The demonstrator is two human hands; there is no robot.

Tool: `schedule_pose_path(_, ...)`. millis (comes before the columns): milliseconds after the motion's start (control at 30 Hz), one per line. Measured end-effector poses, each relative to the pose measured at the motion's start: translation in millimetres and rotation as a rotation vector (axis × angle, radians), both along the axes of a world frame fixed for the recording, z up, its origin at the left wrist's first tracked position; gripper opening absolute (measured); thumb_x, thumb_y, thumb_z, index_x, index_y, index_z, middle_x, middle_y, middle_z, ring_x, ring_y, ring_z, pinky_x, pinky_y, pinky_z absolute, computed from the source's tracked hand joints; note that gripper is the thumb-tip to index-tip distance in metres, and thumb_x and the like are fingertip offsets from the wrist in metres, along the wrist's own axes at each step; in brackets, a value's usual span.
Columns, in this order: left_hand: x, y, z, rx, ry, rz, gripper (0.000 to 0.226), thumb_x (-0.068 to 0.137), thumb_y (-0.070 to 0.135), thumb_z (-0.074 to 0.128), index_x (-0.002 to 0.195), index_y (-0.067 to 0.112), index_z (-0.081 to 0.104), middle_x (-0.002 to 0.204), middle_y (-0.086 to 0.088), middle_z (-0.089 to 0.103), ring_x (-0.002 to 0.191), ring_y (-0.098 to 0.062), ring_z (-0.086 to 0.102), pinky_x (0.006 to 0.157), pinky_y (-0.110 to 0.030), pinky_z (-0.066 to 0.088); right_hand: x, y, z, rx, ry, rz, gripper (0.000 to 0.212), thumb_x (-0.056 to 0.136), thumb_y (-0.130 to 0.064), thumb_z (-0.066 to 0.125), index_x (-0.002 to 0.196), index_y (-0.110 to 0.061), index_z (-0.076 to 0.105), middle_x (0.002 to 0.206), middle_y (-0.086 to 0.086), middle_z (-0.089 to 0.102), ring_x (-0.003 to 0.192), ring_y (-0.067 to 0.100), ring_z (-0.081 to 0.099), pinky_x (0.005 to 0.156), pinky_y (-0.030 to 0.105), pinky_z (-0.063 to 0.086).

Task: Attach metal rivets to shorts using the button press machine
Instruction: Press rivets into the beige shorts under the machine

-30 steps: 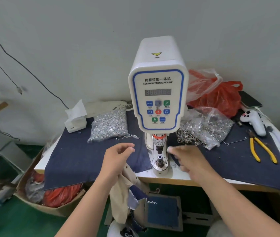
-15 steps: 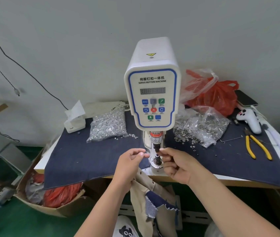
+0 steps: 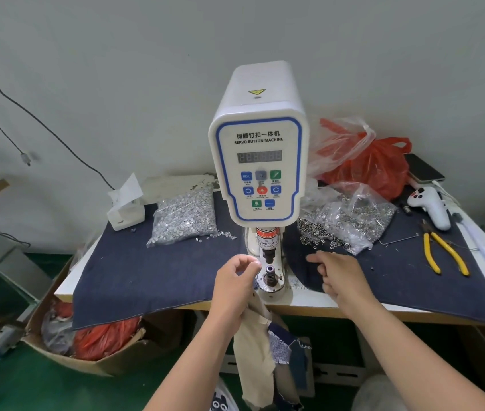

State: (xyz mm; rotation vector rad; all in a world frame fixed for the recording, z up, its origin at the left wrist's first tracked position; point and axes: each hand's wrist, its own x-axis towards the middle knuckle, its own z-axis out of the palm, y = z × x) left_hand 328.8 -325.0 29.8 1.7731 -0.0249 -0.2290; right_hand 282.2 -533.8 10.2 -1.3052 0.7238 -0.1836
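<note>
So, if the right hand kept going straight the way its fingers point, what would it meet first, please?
Probably the loose metal rings spilled from the clear bag, beyond the right hand; depth is unclear.

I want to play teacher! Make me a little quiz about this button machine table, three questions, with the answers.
1. True or false: the yellow-handled pliers lie to the right of the white servo button machine.
2. Which hand is nearer the machine's metal die post? A) left hand B) right hand
3. Fill in: the table is covered by a dark blue ____ cloth.

Key: 1 true. 2 A; its fingers curl right beside the post, though whether they pinch a rivet cannot be seen. 3 denim.
</note>
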Motion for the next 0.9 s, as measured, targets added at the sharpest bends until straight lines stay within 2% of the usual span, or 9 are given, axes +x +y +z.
schedule_pose_path(67, 0, -7, -2, 0.011, 0.001, -0.002, 0.012, 0.096, 0.024, 0.066, 0.087, 0.023, 0.073, 0.085, 0.008, 0.073, 0.079, -0.004, 0.062, 0.061, -0.016, 0.049, -2, -4, -7, -0.051, -0.044, -0.012, 0.027, 0.104, -0.027, 0.055, 0.099, -0.011, 0.076, 0.063, -0.001, 0.035, 0.047, 0.010, 0.022, 0.043, 0.026, 0.017)
schedule_pose_path(167, 0, -14, -5, 0.050, 0.001, 0.007, 0.010, 0.096, 0.024, 0.063, 0.091, 0.021, 0.071, 0.082, 0.007, 0.071, 0.072, 0.000, 0.061, 0.061, -0.019, 0.049, -4, -2, -10, -0.153, -0.079, 0.045, 0.030, 0.105, -0.030, 0.053, 0.096, -0.015, 0.077, 0.062, -0.002, 0.034, 0.050, 0.012, 0.023, 0.049, 0.032, 0.017)
schedule_pose_path(300, 2, -16, -8, 0.058, -0.038, 0.044, 0.007, 0.094, 0.017, 0.062, 0.093, 0.017, 0.069, 0.069, 0.018, 0.068, 0.061, 0.008, 0.058, 0.055, -0.012, 0.044, -5, -2, -13, -0.193, -0.087, 0.056, 0.031, 0.106, -0.029, 0.052, 0.094, -0.015, 0.077, 0.061, -0.001, 0.034, 0.048, 0.013, 0.023, 0.050, 0.032, 0.017)
schedule_pose_path(367, 1, -15, -8, 0.046, -0.053, 0.036, 0.008, 0.095, 0.018, 0.064, 0.093, 0.020, 0.071, 0.070, 0.018, 0.070, 0.065, 0.005, 0.060, 0.056, -0.010, 0.044, -5, -4, -14, -0.167, -0.096, 0.052, 0.031, 0.106, -0.029, 0.052, 0.095, -0.013, 0.077, 0.060, -0.001, 0.034, 0.048, 0.012, 0.023, 0.049, 0.031, 0.017)
schedule_pose_path(433, -1, -13, -9, 0.013, -0.066, 0.026, 0.008, 0.097, 0.022, 0.068, 0.094, 0.024, 0.075, 0.082, 0.016, 0.074, 0.075, 0.004, 0.064, 0.063, -0.011, 0.046, -5, -3, -14, -0.171, -0.101, 0.057, 0.031, 0.106, -0.029, 0.052, 0.096, -0.012, 0.076, 0.059, -0.002, 0.034, 0.047, 0.012, 0.023, 0.048, 0.030, 0.017)
schedule_pose_path(500, -3, -12, -10, -0.012, -0.076, 0.001, 0.007, 0.098, 0.023, 0.070, 0.095, 0.026, 0.076, 0.085, 0.018, 0.075, 0.082, 0.009, 0.066, 0.064, -0.008, 0.047, -6, -2, -15, -0.190, -0.106, 0.064, 0.031, 0.106, -0.029, 0.052, 0.096, -0.014, 0.076, 0.059, -0.003, 0.034, 0.047, 0.012, 0.023, 0.048, 0.030, 0.017)
schedule_pose_path(600, -5, -12, -12, -0.022, -0.060, -0.047, 0.002, 0.097, 0.026, 0.074, 0.097, 0.026, 0.076, 0.085, 0.025, 0.074, 0.082, 0.015, 0.064, 0.063, -0.002, 0.045, -7, -2, -16, -0.208, -0.107, 0.064, 0.031, 0.106, -0.030, 0.052, 0.095, -0.015, 0.076, 0.059, -0.003, 0.035, 0.047, 0.012, 0.024, 0.047, 0.029, 0.018)
schedule_pose_path(900, -5, -10, -14, -0.021, -0.109, -0.110, 0.007, 0.099, 0.024, 0.071, 0.092, 0.028, 0.070, 0.089, 0.023, 0.072, 0.084, 0.009, 0.064, 0.067, -0.004, 0.046, -7, -2, -15, -0.181, -0.102, 0.057, 0.031, 0.106, -0.030, 0.053, 0.095, -0.013, 0.076, 0.060, -0.003, 0.036, 0.047, 0.011, 0.024, 0.046, 0.029, 0.019)
